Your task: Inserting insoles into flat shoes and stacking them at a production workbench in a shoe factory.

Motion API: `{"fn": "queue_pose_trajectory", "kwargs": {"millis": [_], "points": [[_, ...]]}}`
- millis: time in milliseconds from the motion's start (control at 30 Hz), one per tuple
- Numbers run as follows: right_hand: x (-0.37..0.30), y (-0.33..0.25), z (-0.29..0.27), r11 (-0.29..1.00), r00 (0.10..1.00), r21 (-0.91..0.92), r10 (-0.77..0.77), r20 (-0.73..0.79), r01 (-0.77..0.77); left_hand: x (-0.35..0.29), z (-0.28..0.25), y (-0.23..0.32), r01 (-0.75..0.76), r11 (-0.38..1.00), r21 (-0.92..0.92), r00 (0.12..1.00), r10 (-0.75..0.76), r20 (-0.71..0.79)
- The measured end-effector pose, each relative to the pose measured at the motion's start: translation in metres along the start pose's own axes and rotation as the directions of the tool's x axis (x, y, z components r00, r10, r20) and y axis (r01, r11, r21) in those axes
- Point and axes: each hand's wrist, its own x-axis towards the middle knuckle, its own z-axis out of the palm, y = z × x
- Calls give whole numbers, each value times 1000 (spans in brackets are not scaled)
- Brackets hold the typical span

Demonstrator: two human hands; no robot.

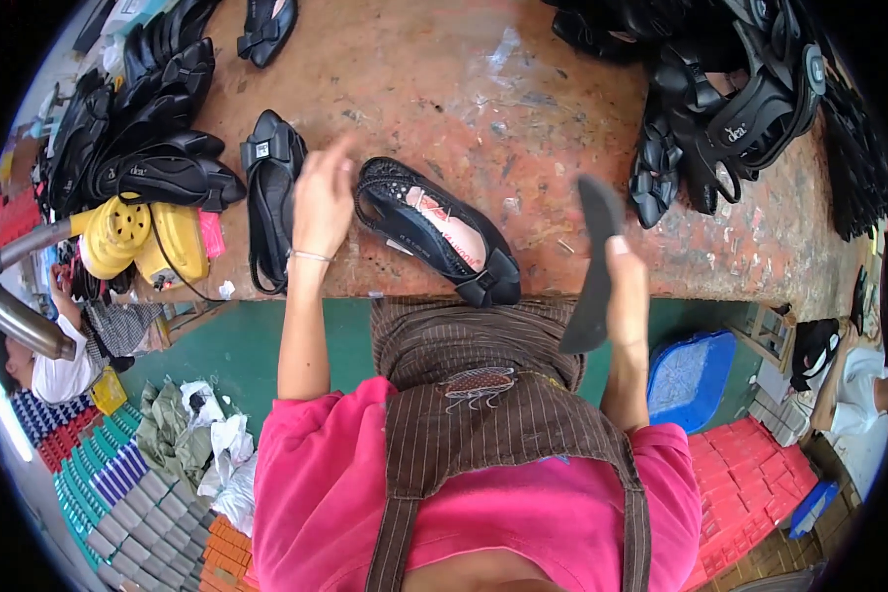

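A black flat shoe (442,225) with a bow at its toe lies before me at the table's near edge, its pale printed lining showing inside. Just left of its heel hovers my left hand (323,205), fingers apart and slightly blurred, holding nothing. My right hand (626,293) grips a dark, thin insole (592,271) upright, thumb against its face, to the right of the shoe. Beyond my left hand rests another black bow shoe (268,178) with a small white label on its bow.
Piles of black shoes stand at the left (173,99) and right (730,109). A yellow hot-air gun (118,237) with a metal nozzle sits at the left edge. One shoe (266,30) lies farther back. A blue bin (691,380) is below on the right; other people sit at both sides.
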Motion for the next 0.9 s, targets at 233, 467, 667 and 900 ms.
{"fn": "queue_pose_trajectory", "kwargs": {"millis": [233,467,667,900], "points": [[-13,-9,83,518,767,-580,-537,352,629,-57,8,-4,259,939,-226,965,-244,92],[15,-8,122,408,675,-566,-609,415,716,-110,17,1,344,802,-488,935,-342,96],[29,1,158,430,628,-486,-675,387,761,-111,23,0,277,785,-554,948,-318,24],[33,9,174,437,632,-474,-651,420,765,-111,31,-12,251,731,-634,947,-322,4]]}}
